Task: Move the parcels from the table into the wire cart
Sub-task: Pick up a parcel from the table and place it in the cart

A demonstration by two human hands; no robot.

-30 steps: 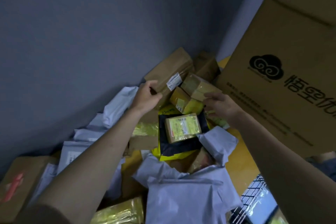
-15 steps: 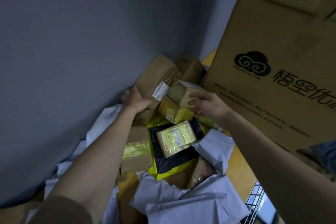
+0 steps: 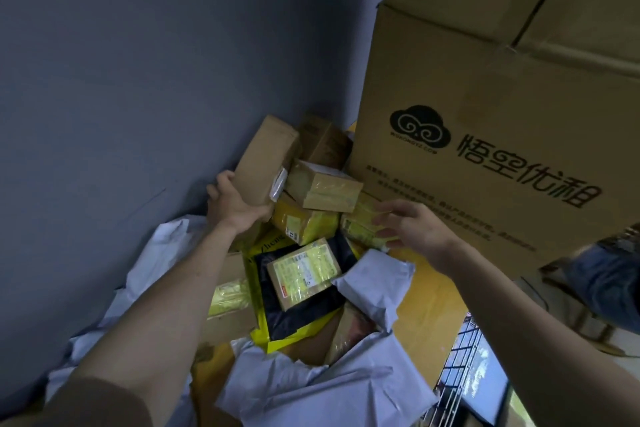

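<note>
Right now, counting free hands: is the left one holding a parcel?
Yes. The left hand grips the lower end of a tall brown box by the wall.

Left arm: reaching far, bare forearm stretching forward.
Left hand [image 3: 232, 205]: gripping the near end of a tall brown box [image 3: 265, 163].
Right hand [image 3: 417, 229]: hovering right, fingers [image 3: 388, 218] spreading loosely, holding nothing.

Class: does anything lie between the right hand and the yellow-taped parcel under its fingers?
Nothing visible does. The right hand is at the yellow-taped parcel with its fingers spread over it. The big carton stands close behind, beside the reach, not across it.
</note>
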